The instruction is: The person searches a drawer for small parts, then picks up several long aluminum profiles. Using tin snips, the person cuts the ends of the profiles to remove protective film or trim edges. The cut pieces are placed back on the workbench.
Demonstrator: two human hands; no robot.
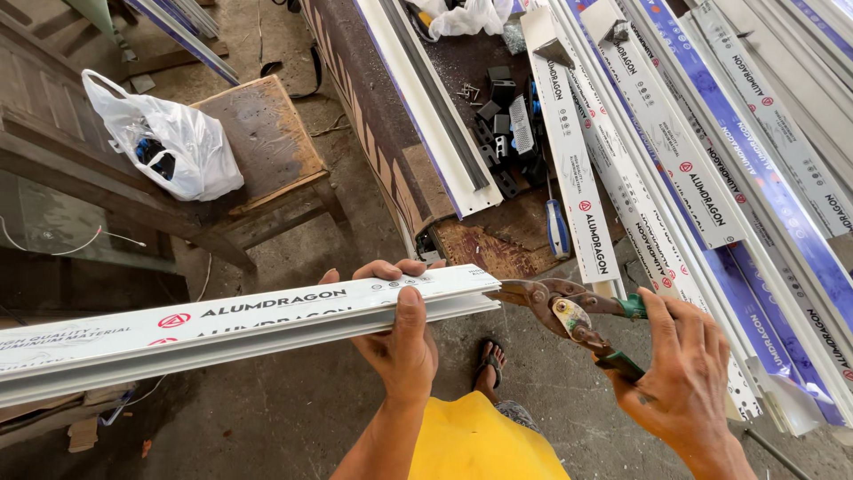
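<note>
My left hand point(402, 333) grips a long white aluminium profile point(222, 324) near its right end, thumb on the near face and fingers curled over the top. The profile runs out to the left edge of the view. In my right hand point(682, 369) are metal snips point(569, 311) with green handles, and the rusty jaws touch the profile's right end point(491, 293).
Several more white and blue-filmed profiles point(711, 178) lie stacked on the right across a dark workbench point(373, 116). Small black parts point(506, 124) and a blue-handled screwdriver point(557, 227) lie on it. A white plastic bag point(169, 142) sits on a wooden stool point(267, 142) at left. My sandalled foot point(487, 364) stands on concrete floor.
</note>
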